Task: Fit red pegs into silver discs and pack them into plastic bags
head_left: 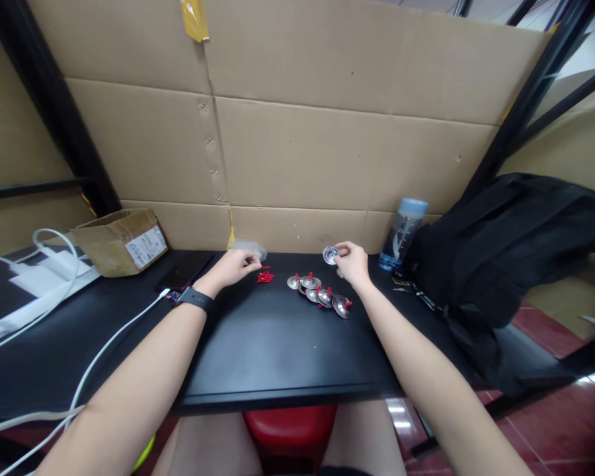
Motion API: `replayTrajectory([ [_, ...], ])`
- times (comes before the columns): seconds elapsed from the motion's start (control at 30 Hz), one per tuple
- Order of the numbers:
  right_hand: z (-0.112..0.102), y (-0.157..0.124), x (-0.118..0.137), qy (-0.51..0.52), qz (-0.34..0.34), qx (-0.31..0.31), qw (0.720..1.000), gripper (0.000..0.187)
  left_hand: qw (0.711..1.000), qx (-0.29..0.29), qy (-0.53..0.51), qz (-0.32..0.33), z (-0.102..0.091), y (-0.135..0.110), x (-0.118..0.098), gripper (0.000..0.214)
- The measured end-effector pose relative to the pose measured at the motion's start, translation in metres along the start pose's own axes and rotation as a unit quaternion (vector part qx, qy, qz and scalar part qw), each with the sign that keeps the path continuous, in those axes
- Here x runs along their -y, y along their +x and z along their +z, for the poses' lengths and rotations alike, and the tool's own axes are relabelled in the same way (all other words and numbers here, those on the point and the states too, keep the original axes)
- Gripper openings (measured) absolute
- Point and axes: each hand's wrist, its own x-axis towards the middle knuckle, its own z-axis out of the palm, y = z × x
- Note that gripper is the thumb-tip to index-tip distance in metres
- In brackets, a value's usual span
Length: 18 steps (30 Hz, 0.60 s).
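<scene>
My right hand (353, 263) pinches a small silver finger cymbal (330, 254) by its edge, raised at the back of the black table, with its round face toward me. My left hand (238, 266) is closed, thumb against fingers, on a short piece of red cord (264, 268) whose end sticks out to the right. Just below that lies a small heap of red cords (265, 277). Between the hands, several finger cymbals (313, 294) with red loops on their domes lie in an overlapping row on the table. A clear plastic bag or wrapper (250, 247) shows behind my left hand.
A cardboard box (121, 241) and a white power strip (54, 284) with cables are at the left. A water bottle (403, 233) and a black backpack (506, 258) stand at the right. Cardboard panels (327, 152) close off the back; a red stool (290, 426) is below.
</scene>
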Motion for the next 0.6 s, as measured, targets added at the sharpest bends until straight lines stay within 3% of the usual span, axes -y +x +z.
replayTrajectory([
  [0.2, -0.002, 0.005, -0.010, -0.006, -0.018, 0.011, 1.000, 0.032, 0.998, 0.049, -0.030, 0.005, 0.007, -0.004, 0.000, 0.024],
  [0.33, 0.007, -0.003, -0.001, 0.098, -0.016, 0.068, 0.993, 0.032, 0.999, 0.018, -0.033, 0.000, 0.008, -0.001, -0.013, 0.024],
  [0.43, 0.013, -0.012, 0.010, 0.247, 0.012, 0.150, 0.957, 0.028, 0.997, -0.031, -0.062, 0.020, 0.012, 0.002, -0.038, 0.025],
  [0.6, 0.017, -0.026, 0.025, 0.419, 0.052, 0.242, 0.874, 0.035, 0.984, -0.037, -0.161, 0.070, 0.025, 0.002, -0.094, 0.028],
])
